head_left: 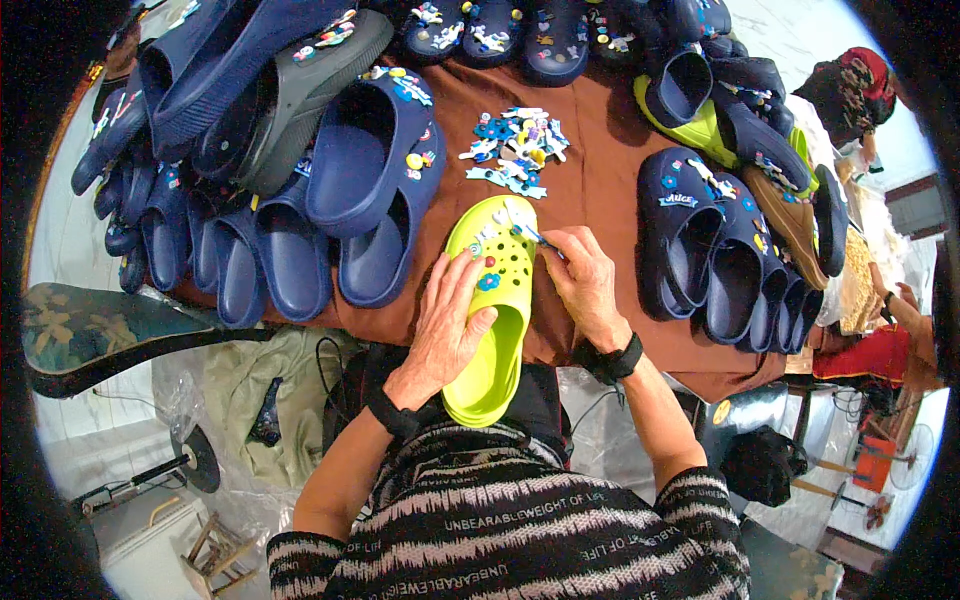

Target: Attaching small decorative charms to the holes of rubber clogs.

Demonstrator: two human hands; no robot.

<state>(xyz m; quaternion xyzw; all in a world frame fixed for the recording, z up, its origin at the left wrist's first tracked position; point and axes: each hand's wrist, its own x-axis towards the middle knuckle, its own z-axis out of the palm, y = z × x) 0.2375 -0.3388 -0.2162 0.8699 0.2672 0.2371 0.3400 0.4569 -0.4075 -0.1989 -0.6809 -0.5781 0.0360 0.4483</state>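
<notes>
A lime-green clog (513, 290) lies at the front edge of the table, toe pointing away and heel toward my body. Its vented toe carries several charms, among them a blue flower charm (489, 282), a red one and some white ones. My left hand (448, 320) holds the clog from its left side, fingers on the upper and thumb near the opening. At the toe's right side, my right hand (582, 280) pinches a slim blue piece (546, 243), whose kind I cannot make out. Just beyond the toe lies a pile of small charms (518, 145).
Navy clogs (365, 160) are stacked along the left, with a grey clog (315, 95) among them. More navy clogs (735, 240) stand at the right and far edge of the brown tablecloth (600, 140). Another person's arm (905, 320) shows at far right. A padded bench (110, 325) stands left.
</notes>
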